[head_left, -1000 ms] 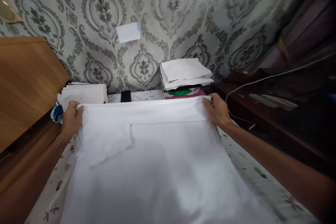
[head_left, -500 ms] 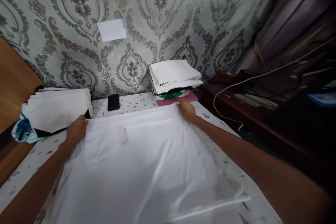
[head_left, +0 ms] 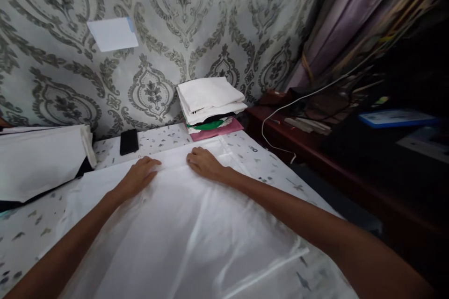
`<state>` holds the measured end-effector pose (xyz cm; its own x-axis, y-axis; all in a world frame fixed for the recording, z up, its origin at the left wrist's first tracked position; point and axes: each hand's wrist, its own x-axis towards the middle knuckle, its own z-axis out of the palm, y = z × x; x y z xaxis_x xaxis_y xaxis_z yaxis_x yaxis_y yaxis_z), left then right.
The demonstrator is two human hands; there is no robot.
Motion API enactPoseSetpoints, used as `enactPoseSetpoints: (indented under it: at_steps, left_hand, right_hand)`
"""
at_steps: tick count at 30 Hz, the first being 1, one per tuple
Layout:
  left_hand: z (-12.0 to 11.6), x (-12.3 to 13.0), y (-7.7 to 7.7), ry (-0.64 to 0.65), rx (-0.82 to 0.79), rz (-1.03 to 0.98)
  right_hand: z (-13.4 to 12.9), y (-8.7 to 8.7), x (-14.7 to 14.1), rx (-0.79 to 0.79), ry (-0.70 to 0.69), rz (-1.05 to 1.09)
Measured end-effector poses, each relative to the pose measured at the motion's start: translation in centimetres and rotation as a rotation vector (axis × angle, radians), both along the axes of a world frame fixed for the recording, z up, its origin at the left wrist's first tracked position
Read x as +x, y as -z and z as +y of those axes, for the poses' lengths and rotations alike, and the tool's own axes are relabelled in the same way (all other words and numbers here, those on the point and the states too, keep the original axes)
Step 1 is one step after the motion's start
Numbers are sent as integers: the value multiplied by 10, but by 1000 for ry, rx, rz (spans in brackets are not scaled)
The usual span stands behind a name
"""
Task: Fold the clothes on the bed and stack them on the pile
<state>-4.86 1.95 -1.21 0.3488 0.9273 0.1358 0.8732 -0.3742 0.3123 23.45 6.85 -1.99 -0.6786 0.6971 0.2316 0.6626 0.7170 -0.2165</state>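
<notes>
A white shirt (head_left: 168,224) lies spread over the patterned sheet in front of me, with creases running down it and a hem at its lower right. My left hand (head_left: 138,178) rests on its upper part, fingers stretched forward and thumb apart. Close by on the right, my right hand (head_left: 203,163) has its fingers curled into the cloth near the far edge. A gap of cloth separates the two hands. What lies beneath the right fingers is hidden.
Behind the shirt stands a stack of folded clothes (head_left: 210,96). More folded white clothes (head_left: 42,161) sit at the left, near a black phone (head_left: 129,142). A white cable (head_left: 264,133) crosses the dark red furniture (head_left: 259,114) at right. A paper (head_left: 112,35) hangs on the patterned wall.
Both hands have moved inward from the shirt's far corners and are now close together on it. The left hand has let go of its corner. My view has shifted to the right.
</notes>
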Motion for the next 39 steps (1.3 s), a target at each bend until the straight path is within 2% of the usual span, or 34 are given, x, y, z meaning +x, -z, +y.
enactPoseSetpoints:
  at_steps: [2,5,9,12,15,19,22,27,30,34,36,39]
  left_hand:
    - [-3,11,1,33,-2,43]
    - [-8,20,-7,11,-37,103]
    - [1,39,-15,-14,0,151]
    - [15,50,-7,33,23,58]
    - [24,47,9,35,-5,5]
    - [26,27,25,-18,-51,93]
    - [25,15,28,-70,-69,163]
    - [15,7,20,-116,-131,174]
    - [4,-6,13,-154,-184,129]
    - [-18,-48,12,-312,-224,163]
    - [-31,-76,13,-419,-215,233]
    - [-47,-115,16,-542,-180,279]
  right_hand:
    - [-6,0,14,-28,11,-3]
    - [-8,-2,29,-62,7,47]
    - [-2,-1,18,-68,56,152]
    - [9,5,5,-52,47,149]
    - [23,14,9,-62,88,82]
    - [46,24,44,-39,207,50]
    - [59,26,71,-36,266,29]
    - [64,25,86,-16,370,-58]
    - [61,32,83,39,334,-42]
    - [59,50,81,27,220,-9]
    - [60,56,82,15,225,-16]
    - [62,57,84,-1,236,-45]
